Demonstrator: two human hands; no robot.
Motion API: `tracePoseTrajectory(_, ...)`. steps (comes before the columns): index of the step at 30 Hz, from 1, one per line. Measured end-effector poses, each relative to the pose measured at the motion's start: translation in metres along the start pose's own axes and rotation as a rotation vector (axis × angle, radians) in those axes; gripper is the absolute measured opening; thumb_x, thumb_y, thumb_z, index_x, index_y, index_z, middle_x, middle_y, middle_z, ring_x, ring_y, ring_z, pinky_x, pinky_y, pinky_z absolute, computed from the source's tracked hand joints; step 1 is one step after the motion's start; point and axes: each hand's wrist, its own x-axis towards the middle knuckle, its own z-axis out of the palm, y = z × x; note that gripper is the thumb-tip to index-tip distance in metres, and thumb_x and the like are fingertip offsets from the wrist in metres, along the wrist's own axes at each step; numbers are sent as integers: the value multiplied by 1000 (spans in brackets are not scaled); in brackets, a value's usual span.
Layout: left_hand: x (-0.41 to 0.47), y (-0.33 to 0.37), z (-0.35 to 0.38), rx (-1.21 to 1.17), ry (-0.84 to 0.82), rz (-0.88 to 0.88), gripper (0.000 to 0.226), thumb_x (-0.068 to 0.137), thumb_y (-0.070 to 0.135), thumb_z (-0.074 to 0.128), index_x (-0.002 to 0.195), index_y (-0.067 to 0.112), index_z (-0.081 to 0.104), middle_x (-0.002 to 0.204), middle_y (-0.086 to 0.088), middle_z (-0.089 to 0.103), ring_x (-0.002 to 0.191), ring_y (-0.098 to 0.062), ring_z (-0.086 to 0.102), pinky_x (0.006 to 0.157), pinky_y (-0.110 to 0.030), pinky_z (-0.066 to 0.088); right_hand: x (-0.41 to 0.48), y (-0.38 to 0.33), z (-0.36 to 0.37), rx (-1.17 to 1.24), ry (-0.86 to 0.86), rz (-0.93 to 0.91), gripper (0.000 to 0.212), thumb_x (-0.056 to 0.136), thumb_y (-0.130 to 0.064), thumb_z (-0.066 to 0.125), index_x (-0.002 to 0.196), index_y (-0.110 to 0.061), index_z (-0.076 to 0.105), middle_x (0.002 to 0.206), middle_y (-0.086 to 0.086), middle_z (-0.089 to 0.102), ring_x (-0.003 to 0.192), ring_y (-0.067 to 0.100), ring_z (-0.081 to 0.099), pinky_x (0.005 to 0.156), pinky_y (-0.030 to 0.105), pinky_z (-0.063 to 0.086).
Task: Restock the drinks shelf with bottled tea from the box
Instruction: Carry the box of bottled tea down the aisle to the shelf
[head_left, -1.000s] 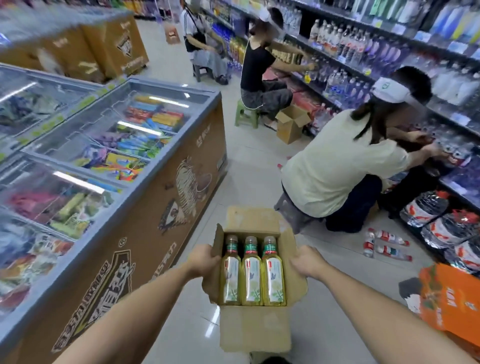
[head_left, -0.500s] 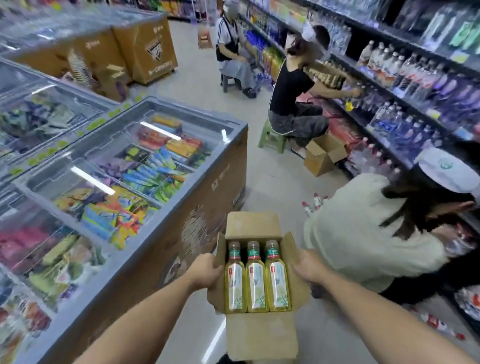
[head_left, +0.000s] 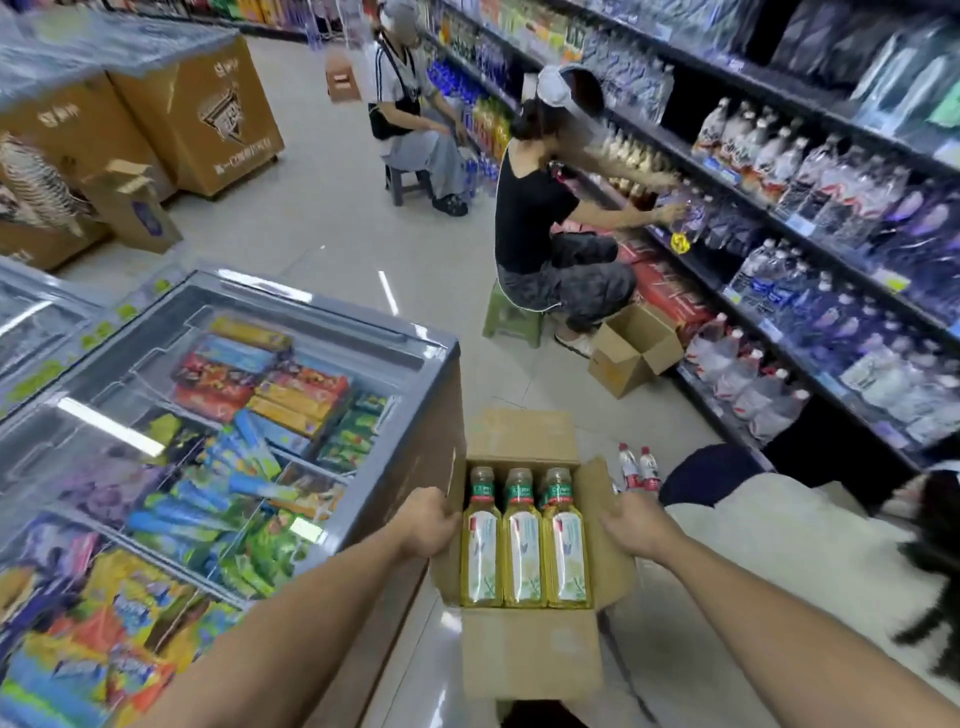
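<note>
I carry an open cardboard box (head_left: 530, 652) in front of me, its flaps folded out. Three bottles of yellow-green tea (head_left: 524, 540) with green-banded caps lie side by side in it. My left hand (head_left: 423, 522) grips the box's left side and my right hand (head_left: 634, 527) grips its right side flap. The drinks shelf (head_left: 810, 223) runs along the right of the aisle, packed with bottles.
A glass-topped chest freezer (head_left: 332, 332) stands close on my left. A person in a pale top (head_left: 779, 540) crouches right beside me, with two small bottles (head_left: 639, 467) on the floor. Ahead, a person in black (head_left: 535, 208) sits on a green stool by an open carton (head_left: 631, 351).
I have walked forward along the aisle holding the box the same way. The person in the pale top has slid to my lower right; the person in black is nearer.
</note>
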Motion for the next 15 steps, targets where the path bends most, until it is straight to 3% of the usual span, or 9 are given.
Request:
tracePoseTrajectory(2, 49, 14, -23, 14, 3, 14, 36, 93, 32, 57, 85, 1, 73, 86, -10, 74, 79, -19, 70, 68, -28, 56, 44, -7, -29, -2, 2, 14, 33, 92, -27, 52, 59, -23, 48, 73, 1, 59, 73, 20, 59, 61, 25, 40)
tracePoseTrajectory(6, 141, 46, -67, 3, -10, 22, 39, 92, 31, 57, 61, 11, 64, 66, 1, 66, 60, -8, 63, 49, -13, 44, 129, -23, -91, -6, 0, 34, 31, 93, -29, 52, 64, -19, 59, 71, -1, 62, 75, 21, 63, 67, 28, 48)
tracePoseTrajectory(11, 254, 85, -128, 7, -16, 23, 44, 95, 27, 56, 53, 15, 53, 65, -2, 63, 65, -18, 64, 57, -22, 43, 231, -55, -174, -48, 33, 30, 37, 93, -31, 55, 58, -22, 45, 66, -7, 52, 73, 20, 56, 60, 25, 37)
tracePoseTrajectory(15, 344, 112, -181, -44, -21, 23, 38, 95, 27, 56, 58, 16, 52, 64, 0, 58, 64, -17, 61, 57, -23, 40, 323, -79, -237, -81, 22, 14, 25, 93, -30, 54, 71, -19, 59, 82, 1, 68, 76, 18, 62, 63, 27, 45)
